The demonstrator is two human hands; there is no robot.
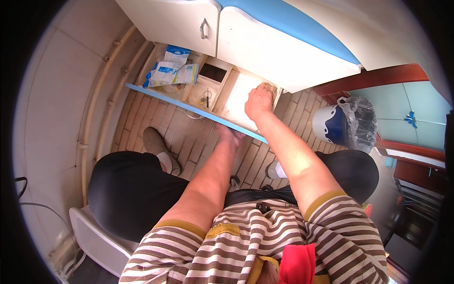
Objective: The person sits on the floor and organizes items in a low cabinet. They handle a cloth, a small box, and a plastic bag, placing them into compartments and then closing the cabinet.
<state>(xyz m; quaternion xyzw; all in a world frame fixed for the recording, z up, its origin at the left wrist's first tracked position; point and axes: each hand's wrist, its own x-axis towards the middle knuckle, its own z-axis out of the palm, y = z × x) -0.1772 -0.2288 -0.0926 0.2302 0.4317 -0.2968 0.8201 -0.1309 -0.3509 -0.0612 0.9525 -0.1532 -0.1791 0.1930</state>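
Before me a wide drawer with a blue front edge is pulled out of a white cabinet. My right hand is inside its right compartment, near the far right corner, fingers curled over a brownish thing, perhaps a cloth, that is mostly hidden. Under the drawer front is my left hand, partly covered by that edge; whether it grips anything does not show. Blue-and-white plastic packets lie in the left compartment. The middle compartment holds a dark flat object and small items.
White cabinet doors hang just above the drawer. Pipes run along the tiled wall at left. A blue-and-white bin with a plastic liner stands at right, beside a glass-panelled door. My legs are on either side.
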